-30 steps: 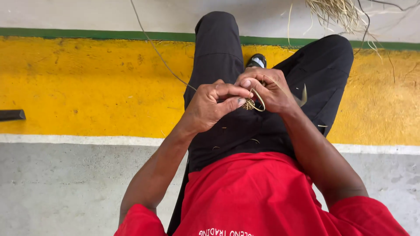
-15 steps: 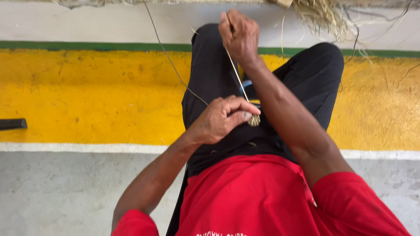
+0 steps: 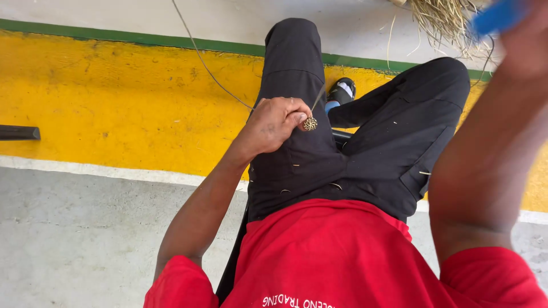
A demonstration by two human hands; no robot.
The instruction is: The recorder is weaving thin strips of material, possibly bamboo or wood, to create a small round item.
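Coil (image 3: 310,123), small, round, woven from pale fibre, sits over the L thigh near frame centre, pinched at its edge by the L hand (image 3: 277,122). Thumb & fingertips are pressed together on it, other fingers curled in. A thin strand (image 3: 208,71) runs from that hand toward 11 o'clock, across the yellow floor band (image 3: 114,108). A short bit also leaves the coil toward 1 o'clock.

R hand (image 3: 528,40) is high at 2 o'clock, close to the lens & blurred, w/ something blue (image 3: 494,17) by it. Can't tell its finger state. Loose fibre bundle (image 3: 445,20) lies on the floor at 1 o'clock.

Step looks like drawing a strand out tight from the coil. Next move prob. needs the L pinch kept firm so the coil doesn't turn or loosen.

Vs 0.5 s ago: R hand was over the knee at 12 o'clock; it's now up & nearer the camera. L hand & coil barely shifted.
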